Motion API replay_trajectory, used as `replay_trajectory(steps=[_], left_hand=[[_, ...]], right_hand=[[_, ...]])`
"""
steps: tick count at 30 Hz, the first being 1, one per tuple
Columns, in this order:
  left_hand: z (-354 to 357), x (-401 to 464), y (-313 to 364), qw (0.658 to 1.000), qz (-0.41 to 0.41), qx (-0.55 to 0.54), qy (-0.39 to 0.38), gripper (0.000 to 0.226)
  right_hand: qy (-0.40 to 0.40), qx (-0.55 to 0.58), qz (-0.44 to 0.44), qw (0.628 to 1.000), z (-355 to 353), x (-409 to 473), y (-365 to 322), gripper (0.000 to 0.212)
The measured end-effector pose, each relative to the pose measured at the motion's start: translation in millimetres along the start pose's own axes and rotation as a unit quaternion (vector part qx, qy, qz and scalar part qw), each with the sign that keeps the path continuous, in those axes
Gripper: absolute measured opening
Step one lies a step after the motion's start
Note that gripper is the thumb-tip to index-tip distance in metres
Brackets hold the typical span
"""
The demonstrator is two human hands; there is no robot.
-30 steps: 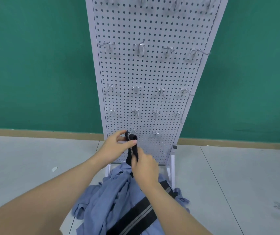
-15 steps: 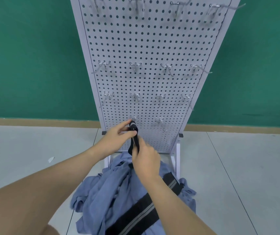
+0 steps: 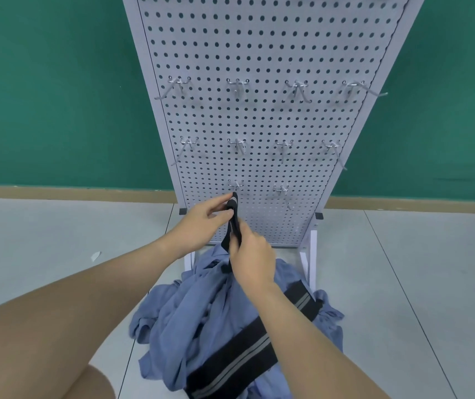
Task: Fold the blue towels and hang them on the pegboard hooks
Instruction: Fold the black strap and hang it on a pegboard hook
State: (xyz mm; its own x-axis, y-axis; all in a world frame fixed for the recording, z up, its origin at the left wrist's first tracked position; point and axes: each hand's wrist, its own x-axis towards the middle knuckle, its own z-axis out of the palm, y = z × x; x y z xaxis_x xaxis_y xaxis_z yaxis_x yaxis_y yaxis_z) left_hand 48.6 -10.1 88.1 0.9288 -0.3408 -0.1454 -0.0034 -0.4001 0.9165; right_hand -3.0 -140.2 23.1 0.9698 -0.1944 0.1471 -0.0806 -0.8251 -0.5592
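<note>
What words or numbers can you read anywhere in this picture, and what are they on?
There are none to read.
The pegboard shows only holes and metal hooks, no label.
The blue towel has a black band with grey stripes, no writing.
The black strap pinched by the left hand and right hand shows no print.
The green wall and floor are plain.

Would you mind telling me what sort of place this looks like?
Probably a bare staged workroom rather than a home: a freestanding pegboard with hooks, a plain green wall, and a grey tiled floor.
</note>
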Motion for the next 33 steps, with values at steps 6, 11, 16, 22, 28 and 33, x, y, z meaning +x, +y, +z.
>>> replay_trajectory(steps=[6,11,16,22,28,33], left_hand=[[0.1,9.5,-14.3,0.999,0.011,0.037,0.004,0.053],[2.4,16.3,-19.9,0.997,0.023,0.071,0.014,0.055],[3.1,21.1,-22.2,0.995,0.027,0.097,0.027,0.056],[-1.0,11.3,-16.8,0.991,0.026,0.132,0.012,0.060],[-18.6,-22.4,4.5,0.989,0.039,0.140,-0.018,0.054],[-40.7,-55.6,17.8,0.988,0.036,0.150,-0.025,0.051]], right_hand=[[-0.010,0.021,0.018,1.000,10.3,14.1,14.2,0.033],[-0.041,0.085,0.023,0.995,17.6,24.5,24.1,0.038],[-0.074,0.115,0.012,0.991,19.0,22.9,34.5,0.040],[-0.141,0.098,0.018,0.985,-1.2,10.4,53.1,0.032],[-0.203,-0.043,-0.076,0.975,-30.5,-38.0,71.9,0.026],[-0.338,-0.122,-0.119,0.926,-37.1,-76.7,59.8,0.080]])
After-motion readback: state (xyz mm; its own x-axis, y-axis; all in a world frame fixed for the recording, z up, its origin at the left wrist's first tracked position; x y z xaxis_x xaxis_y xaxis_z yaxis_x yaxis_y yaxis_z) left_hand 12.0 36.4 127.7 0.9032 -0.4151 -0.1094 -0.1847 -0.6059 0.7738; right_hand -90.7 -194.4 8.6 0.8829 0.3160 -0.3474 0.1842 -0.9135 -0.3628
